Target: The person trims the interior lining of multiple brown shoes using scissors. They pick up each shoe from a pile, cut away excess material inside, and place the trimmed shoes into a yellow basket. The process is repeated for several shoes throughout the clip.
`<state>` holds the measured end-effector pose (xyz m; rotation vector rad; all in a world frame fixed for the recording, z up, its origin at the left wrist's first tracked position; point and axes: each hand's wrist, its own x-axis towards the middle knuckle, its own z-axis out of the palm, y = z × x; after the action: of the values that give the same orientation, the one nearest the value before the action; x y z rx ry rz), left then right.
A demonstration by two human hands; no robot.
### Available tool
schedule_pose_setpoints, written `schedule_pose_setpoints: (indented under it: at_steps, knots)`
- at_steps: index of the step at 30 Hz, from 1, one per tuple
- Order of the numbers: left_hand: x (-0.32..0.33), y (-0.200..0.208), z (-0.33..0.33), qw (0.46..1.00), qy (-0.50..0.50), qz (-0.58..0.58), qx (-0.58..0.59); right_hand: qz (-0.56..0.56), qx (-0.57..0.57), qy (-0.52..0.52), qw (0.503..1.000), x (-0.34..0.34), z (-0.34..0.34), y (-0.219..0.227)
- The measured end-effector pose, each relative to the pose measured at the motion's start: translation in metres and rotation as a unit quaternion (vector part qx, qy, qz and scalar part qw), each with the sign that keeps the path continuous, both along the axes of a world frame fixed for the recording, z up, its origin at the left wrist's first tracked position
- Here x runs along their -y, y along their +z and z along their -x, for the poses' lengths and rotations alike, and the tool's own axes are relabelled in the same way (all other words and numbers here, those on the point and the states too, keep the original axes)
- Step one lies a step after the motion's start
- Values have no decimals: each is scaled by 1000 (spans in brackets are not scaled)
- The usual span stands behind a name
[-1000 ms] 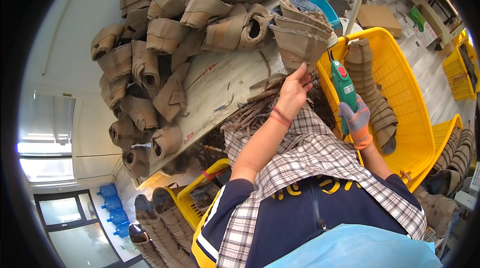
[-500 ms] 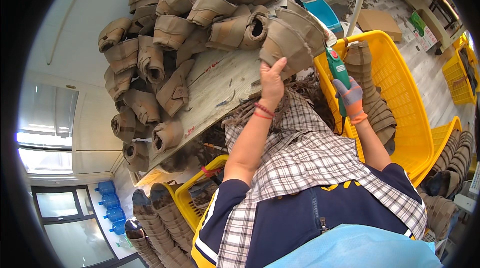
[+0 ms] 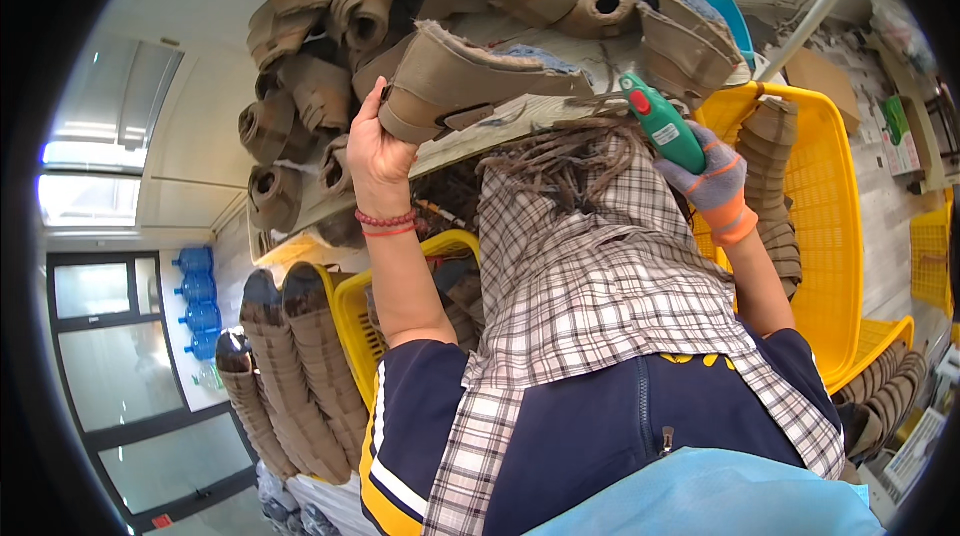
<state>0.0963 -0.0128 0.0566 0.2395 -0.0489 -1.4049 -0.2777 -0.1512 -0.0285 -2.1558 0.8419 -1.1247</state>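
A bare left hand [image 3: 383,151] pinches a brown, fuzzy-edged shoe upper [image 3: 450,84] stretching left to right, tapering rightward; a gloved right hand [image 3: 714,181] grips a green, red-buttoned plastic tool [image 3: 663,126] angled far-left.

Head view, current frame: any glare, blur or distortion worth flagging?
Head view: window at left blown out to white; head view: black fisheye border, dark-framed panes slanting at lower left; head view: left hand, brown piece, gloved right hand and green tool evenly lit, no obvious motion blur.
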Motion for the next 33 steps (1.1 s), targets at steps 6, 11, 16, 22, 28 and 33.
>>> schedule_pose_setpoints:
  at_steps: [6,11,16,22,28,33]
  knots:
    - [-33,-11,-20,998,46,-41,-4,188,-78,61,977,4,-30,18]
    - [-41,-17,-12,999,46,6,-13,225,-107,89,964,5,-38,23]
    - [-39,-24,-11,1000,17,8,-22,253,-93,96,958,2,-42,27]
    - [-25,-27,4,998,31,-42,-33,258,-81,97,958,-2,-46,33]
    - [-19,-11,47,991,110,-14,72,183,-28,119,976,-12,-54,41]
    - [-18,-11,72,964,195,18,182,77,-56,127,987,-16,-57,42]
